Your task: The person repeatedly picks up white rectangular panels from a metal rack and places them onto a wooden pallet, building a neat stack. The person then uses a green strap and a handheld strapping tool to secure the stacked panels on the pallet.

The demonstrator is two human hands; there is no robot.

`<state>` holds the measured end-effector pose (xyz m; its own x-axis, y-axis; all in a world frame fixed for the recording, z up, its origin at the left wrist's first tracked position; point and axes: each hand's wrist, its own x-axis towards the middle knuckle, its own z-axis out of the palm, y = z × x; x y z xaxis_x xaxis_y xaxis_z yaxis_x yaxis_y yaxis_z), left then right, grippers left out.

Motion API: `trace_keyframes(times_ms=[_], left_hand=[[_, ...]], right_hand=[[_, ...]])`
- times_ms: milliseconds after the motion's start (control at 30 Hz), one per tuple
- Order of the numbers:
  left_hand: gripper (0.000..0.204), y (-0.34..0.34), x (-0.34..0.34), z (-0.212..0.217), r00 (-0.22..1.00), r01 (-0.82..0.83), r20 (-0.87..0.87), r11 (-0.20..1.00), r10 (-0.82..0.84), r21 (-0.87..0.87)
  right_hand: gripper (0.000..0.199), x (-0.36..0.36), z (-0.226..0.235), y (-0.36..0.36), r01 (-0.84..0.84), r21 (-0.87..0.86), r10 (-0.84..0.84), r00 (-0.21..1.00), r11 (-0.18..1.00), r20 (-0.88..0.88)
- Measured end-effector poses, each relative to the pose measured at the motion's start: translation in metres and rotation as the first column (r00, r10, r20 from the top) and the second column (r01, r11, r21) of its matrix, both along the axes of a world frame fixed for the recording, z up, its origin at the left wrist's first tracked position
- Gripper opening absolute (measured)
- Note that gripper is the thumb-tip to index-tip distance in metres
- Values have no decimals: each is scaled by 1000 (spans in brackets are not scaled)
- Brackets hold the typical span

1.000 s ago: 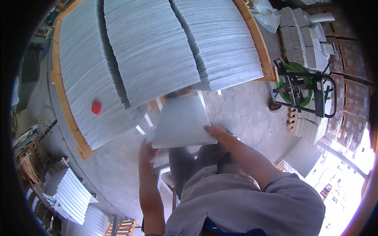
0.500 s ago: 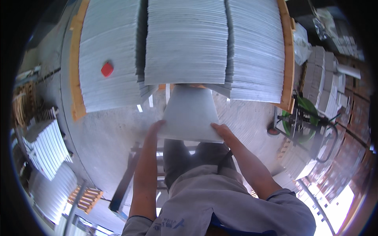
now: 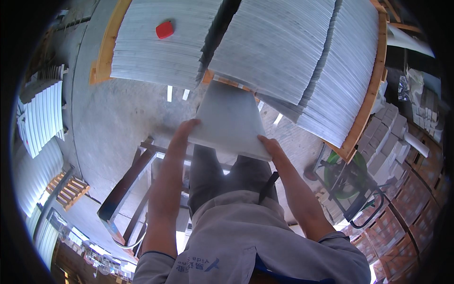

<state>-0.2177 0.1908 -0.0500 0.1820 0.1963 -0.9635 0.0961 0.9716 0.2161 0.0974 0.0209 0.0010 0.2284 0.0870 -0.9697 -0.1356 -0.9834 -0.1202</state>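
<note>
A flat, light grey stone tile [image 3: 230,118] is held out in front of my waist. My left hand [image 3: 188,127] grips its left edge and my right hand [image 3: 269,144] its right edge, thumbs on top; the fingers underneath are hidden. Just beyond the tile's far end, similar tiles stand packed on edge in a left row [image 3: 156,57], a middle row [image 3: 274,42] and a right row [image 3: 345,80]. Dark gaps separate these rows. A small red squarish object [image 3: 164,30] lies on the left row.
Wooden crate beams [image 3: 362,120] edge the rows. Behind me at the left is a dark metal frame [image 3: 125,182]. To the right stand a cart with a green wheel [image 3: 347,173] and stacked blocks [image 3: 385,128]. A wooden pallet [image 3: 67,190] lies at the far left on the concrete floor.
My view has turned, so the tile rows now sit slanted and farther up and right. The metal frame shows more at the left. Both hands keep hold of the tile.
</note>
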Motion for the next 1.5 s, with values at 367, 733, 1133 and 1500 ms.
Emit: trace_keyframes(times_ms=[367, 733, 1133, 1500], left_hand=[[35, 32, 28, 16, 998, -14, -67, 1000, 16, 18], [31, 36, 33, 20, 994, -101, -53, 994, 100, -29], [30, 36, 31, 16, 990, -119, -89, 991, 113, -65], [31, 44, 30, 5, 995, -61, -76, 998, 61, 2]], right_hand=[[62, 8, -34, 6, 75, 42, -74, 997, 996, -16], [60, 11, -34, 17, 79, 40, -78, 996, 996, -40], [63, 9, -42, 10, 109, 49, -105, 992, 993, -75], [60, 15, -30, 25, 27, 17, -27, 1000, 999, -4]])
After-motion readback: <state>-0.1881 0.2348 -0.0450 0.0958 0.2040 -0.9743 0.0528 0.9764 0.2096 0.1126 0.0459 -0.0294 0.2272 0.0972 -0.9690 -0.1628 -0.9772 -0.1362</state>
